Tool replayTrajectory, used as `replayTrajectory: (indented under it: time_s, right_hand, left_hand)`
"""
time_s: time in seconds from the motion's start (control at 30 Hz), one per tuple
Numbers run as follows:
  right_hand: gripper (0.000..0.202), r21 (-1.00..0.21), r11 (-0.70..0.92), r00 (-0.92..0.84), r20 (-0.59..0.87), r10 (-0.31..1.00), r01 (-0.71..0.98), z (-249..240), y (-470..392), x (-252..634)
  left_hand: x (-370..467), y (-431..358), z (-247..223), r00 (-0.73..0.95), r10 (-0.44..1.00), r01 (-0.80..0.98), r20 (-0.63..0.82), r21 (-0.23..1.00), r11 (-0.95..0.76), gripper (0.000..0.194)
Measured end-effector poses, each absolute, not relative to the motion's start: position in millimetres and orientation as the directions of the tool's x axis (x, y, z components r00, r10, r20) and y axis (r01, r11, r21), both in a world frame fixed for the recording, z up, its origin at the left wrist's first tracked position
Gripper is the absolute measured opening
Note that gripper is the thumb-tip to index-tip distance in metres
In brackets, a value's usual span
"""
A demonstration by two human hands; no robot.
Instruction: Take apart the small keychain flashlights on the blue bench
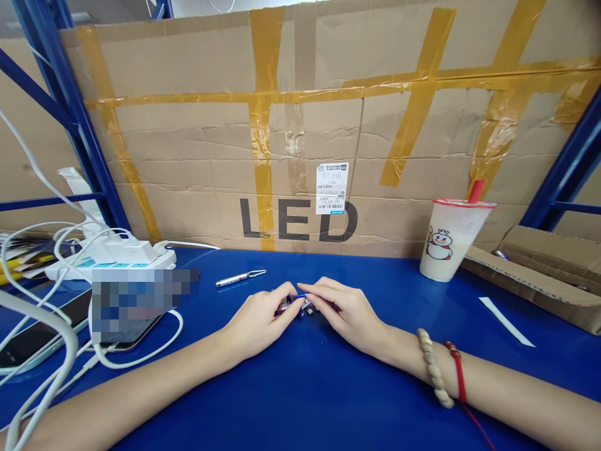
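Observation:
My left hand (pixel 265 316) and my right hand (pixel 350 312) meet above the middle of a blue tabletop (pixel 300 394). Between their fingertips is a small object (pixel 307 307) with blue and shiny metal parts, mostly hidden by the fingers, so its kind cannot be made out. The left thumb and index finger pinch it from one side. On the other side, the right fingers are bent around it, closed against the metal parts. A slim silver pen-like tool with a looped end (pixel 239 279) lies behind the left hand.
A milky drink cup with a red straw (pixel 441 244) stands at back right, beside an open cardboard box (pixel 539 282) and a white strip (pixel 506 321). At left are a white power strip (pixel 113 257), tangled cables and phones (pixel 42 338). A taped cardboard panel (pixel 206 169) closes off the back.

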State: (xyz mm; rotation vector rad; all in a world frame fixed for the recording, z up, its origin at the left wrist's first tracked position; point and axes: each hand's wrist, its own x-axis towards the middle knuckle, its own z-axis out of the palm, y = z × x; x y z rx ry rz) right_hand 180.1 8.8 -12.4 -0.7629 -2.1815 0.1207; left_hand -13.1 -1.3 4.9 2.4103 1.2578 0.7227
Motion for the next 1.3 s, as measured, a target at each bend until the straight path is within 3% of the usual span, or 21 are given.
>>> replayTrajectory:
  time_s: [0.17,0.37,0.6,0.87,1.3]
  right_hand:
    - [0.029,-0.364,0.787,-0.468,0.651,0.598,0.499,-12.4,10.4,179.8]
    - [0.030,-0.327,0.801,-0.536,0.609,0.585,0.502,-13.2,8.9,180.6]
    - [0.029,-0.187,0.825,-0.619,0.578,0.532,0.534,-11.4,6.8,179.9]
    - [0.026,-0.106,0.873,-0.715,0.531,0.454,0.476,-11.8,8.0,179.1]
    - [0.032,0.121,0.857,-0.729,0.594,0.341,0.500,-14.5,7.5,177.3]
  left_hand:
    - [-14.0,0.1,3.7,0.481,0.813,0.716,0.327,0.388,-0.580,0.033]
    - [-15.4,2.7,0.7,0.449,0.841,0.743,0.302,0.396,-0.539,0.035]
    - [-14.7,2.6,1.0,0.462,0.843,0.742,0.275,0.402,-0.537,0.034]
    - [-14.1,5.5,1.2,0.482,0.844,0.734,0.236,0.418,-0.536,0.035]
    - [-14.2,5.4,0.3,0.501,0.834,0.709,0.233,0.441,-0.549,0.036]
